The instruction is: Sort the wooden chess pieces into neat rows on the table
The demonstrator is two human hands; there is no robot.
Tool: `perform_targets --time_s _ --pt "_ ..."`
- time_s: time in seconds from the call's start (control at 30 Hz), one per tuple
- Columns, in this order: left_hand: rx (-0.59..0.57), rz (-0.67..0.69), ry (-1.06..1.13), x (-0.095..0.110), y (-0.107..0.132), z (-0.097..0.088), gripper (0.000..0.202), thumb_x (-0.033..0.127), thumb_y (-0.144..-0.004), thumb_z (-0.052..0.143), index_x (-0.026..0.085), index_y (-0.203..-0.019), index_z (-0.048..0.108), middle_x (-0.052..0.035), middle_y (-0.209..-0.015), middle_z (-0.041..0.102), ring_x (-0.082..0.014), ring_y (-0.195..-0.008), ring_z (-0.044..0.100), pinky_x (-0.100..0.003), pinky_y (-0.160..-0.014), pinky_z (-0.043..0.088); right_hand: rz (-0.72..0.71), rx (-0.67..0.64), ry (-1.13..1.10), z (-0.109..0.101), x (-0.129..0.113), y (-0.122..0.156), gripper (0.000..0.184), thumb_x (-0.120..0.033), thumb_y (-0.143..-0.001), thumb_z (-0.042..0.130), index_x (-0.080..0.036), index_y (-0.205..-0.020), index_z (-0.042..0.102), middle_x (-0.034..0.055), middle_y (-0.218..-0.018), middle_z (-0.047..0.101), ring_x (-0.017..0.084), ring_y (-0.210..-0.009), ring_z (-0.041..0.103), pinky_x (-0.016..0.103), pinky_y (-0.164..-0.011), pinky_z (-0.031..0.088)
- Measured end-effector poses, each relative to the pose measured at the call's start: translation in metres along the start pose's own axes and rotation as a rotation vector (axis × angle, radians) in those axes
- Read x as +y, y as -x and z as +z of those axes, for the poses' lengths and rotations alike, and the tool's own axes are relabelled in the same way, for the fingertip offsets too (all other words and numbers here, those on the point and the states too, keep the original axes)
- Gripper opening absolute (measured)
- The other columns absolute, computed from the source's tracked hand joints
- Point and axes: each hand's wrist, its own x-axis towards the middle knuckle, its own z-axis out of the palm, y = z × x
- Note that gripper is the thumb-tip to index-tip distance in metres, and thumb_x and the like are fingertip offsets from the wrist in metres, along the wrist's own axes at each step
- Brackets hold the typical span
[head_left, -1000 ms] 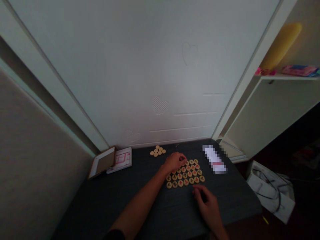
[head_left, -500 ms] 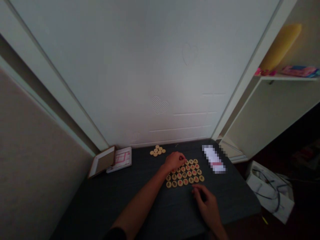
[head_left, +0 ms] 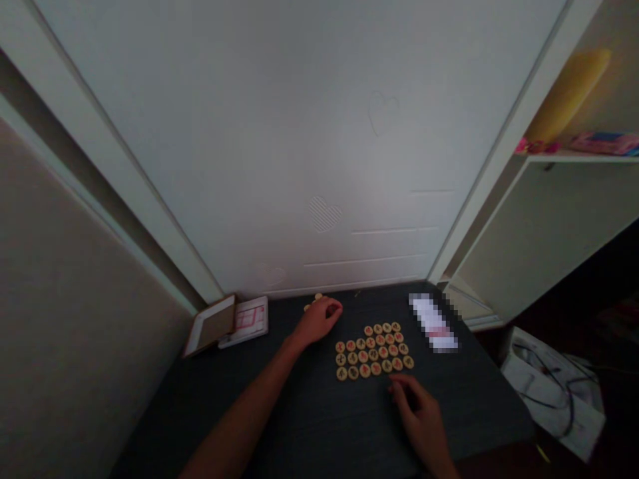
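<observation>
Dark table bears 4 disc rows. Right hand lies half-curled just beside; left hand, curled, partly hides loose discs. Either grasp: cannot tell. Step appears to be picking; next calls for a 1-disc pinch.

Dim light fills the room I watch remotely, where a dark grey, round-cornered table meets a white heart-embossed panel beside pale shelving.
</observation>
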Motion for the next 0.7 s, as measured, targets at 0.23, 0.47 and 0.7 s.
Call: perform_targets --time_s 0.23,0.47,0.7 --pt "0.169 -0.083 -0.135 -0.045 0.044 -0.028 0.031 0.028 -0.093 0.057 0.022 -0.122 0.064 -0.0095 -0.127 0.065 -0.0295 -0.121 0.055 -0.047 -0.109 0.040 -0.009 0.011 -0.010 0.000 -0.002 0.001 0.040 -0.056 -0.090 0.059 -0.021 -0.099 0.076 0.0073 -0.086 0.077 0.023 -0.078 0.073 0.028 -0.070 0.059" --pt "0.225 -0.132 -0.130 -0.055 0.045 -0.019 0.028 0.025 -0.091 0.059 0.023 -0.118 0.067 -0.0078 -0.124 0.070 -0.0297 -0.116 0.059 -0.046 -0.101 0.046 -0.021 0.020 0.005 0.001 -0.002 0.003 0.038 -0.055 -0.090 0.060 -0.021 -0.099 0.075 0.0073 -0.089 0.078 0.024 -0.080 0.074 0.029 -0.071 0.059" --pt "0.296 -0.191 -0.009 -0.043 0.051 -0.024 0.023 0.027 -0.092 0.057 0.022 -0.111 0.067 -0.0082 -0.113 0.073 -0.0272 -0.107 0.066 -0.045 -0.098 0.050 -0.069 0.047 0.027 0.003 -0.005 0.002 0.036 -0.052 -0.091 0.058 -0.021 -0.100 0.075 0.0077 -0.091 0.077 0.025 -0.082 0.073 0.031 -0.075 0.059"
